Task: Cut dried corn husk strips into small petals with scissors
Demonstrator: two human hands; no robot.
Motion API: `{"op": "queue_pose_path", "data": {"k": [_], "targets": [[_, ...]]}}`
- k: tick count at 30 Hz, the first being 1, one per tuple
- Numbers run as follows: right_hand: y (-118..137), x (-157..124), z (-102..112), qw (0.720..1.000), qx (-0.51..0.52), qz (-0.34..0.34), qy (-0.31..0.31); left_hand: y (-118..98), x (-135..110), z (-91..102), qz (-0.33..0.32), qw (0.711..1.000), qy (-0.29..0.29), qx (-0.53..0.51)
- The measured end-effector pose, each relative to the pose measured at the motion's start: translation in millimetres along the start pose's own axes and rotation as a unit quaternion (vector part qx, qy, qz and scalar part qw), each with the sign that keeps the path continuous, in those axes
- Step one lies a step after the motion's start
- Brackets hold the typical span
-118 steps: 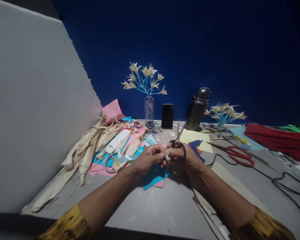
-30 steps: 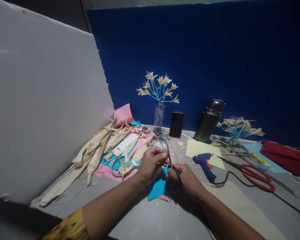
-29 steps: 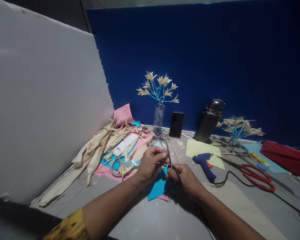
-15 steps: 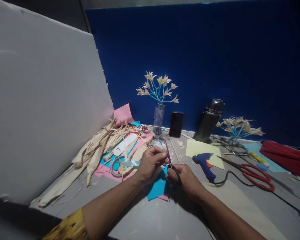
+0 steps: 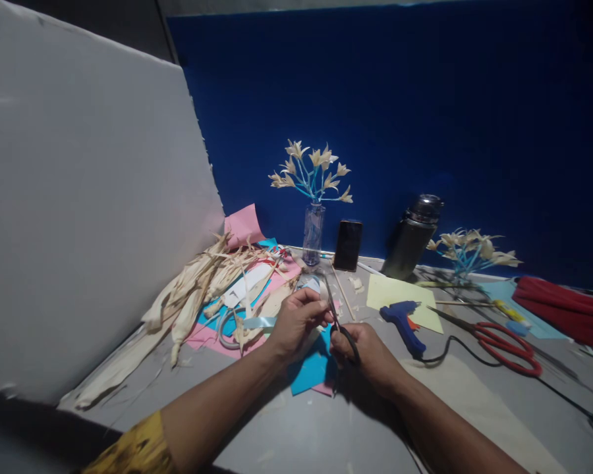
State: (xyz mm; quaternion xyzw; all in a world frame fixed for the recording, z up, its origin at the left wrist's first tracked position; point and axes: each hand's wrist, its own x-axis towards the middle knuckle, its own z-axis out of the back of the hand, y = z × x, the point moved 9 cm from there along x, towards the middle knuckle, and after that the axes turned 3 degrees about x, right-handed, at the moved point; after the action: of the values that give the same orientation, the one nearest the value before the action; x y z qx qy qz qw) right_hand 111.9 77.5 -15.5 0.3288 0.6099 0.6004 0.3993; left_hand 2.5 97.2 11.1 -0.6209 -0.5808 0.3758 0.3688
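My left hand [image 5: 294, 324] is closed in a pinch on a small pale strip of dried husk, held just above the table. My right hand [image 5: 368, 352] grips black-handled scissors [image 5: 337, 317], whose blades point up and away against the strip at my left fingertips. A light blue ribbon [image 5: 258, 322] trails left from under my left hand. Under both hands lie blue and pink paper sheets [image 5: 310, 368].
Dried corn husks [image 5: 197, 289] are piled left by a grey board [image 5: 79, 217]. A vase of husk flowers [image 5: 313, 197], a phone [image 5: 347, 245] and a flask [image 5: 412, 236] stand at the back. A blue glue gun [image 5: 401, 317], red scissors [image 5: 499, 342] and red cloth [image 5: 566, 309] lie right.
Since 3.9 s ago the view has shifted and my right hand has dropped lower, the scissors now angled up-left to the strip. Over the last second the hands have barely moved.
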Motion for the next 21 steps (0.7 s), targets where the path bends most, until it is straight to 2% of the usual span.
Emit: {"op": "queue_pose_path", "data": {"k": [21], "targets": [[1.3,-0.7,-1.5,1.000,-0.003,-0.008,0.000,-2.7,-0.1,-1.3,-0.005,1.000,0.006,0.001]]}}
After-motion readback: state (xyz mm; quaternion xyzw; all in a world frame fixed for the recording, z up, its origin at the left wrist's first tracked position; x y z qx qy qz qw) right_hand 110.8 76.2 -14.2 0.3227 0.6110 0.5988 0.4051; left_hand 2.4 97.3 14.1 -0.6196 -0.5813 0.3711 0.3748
